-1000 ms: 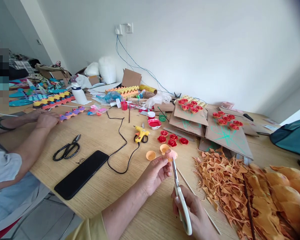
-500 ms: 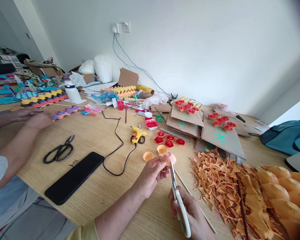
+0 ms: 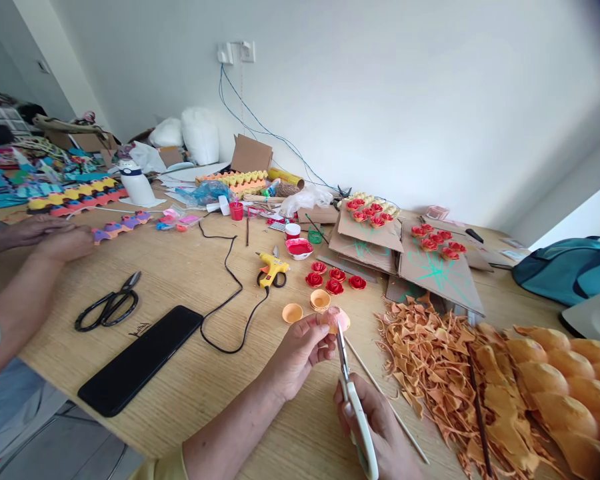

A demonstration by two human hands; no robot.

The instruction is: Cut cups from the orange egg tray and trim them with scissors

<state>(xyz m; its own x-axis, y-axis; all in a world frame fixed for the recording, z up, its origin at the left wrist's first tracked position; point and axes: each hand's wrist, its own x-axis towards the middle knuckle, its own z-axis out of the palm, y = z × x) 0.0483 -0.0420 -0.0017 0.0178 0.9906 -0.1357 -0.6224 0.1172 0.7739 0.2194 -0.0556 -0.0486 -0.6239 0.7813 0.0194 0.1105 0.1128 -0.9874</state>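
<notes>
My left hand point(image 3: 300, 353) pinches a small orange egg-carton cup point(image 3: 339, 319) just above the wooden table point(image 3: 190, 280). My right hand point(image 3: 380, 427) grips white-handled scissors point(image 3: 353, 400), whose blades point up and meet the cup's edge. Two more orange cups point(image 3: 293, 312) point(image 3: 320, 300) lie just beyond my left hand, with several red paper roses point(image 3: 335, 280) behind them. A heap of orange carton scraps point(image 3: 430, 353) lies to the right of my hands.
Another person's arms point(image 3: 35, 267) rest at the left by painted carton strips point(image 3: 75, 197). Black scissors point(image 3: 107, 308), a black phone point(image 3: 140, 360), a yellow glue gun point(image 3: 273, 269) with its cord, a red paint bowl point(image 3: 299, 248), rose-covered cardboard point(image 3: 430, 267), a wooden stick point(image 3: 385, 393) and a teal bag point(image 3: 570, 267) lie around.
The view has shifted, so everything sits slightly further left in the picture. My hands keep the same hold on the cup and scissors; the blades stay at the cup.
</notes>
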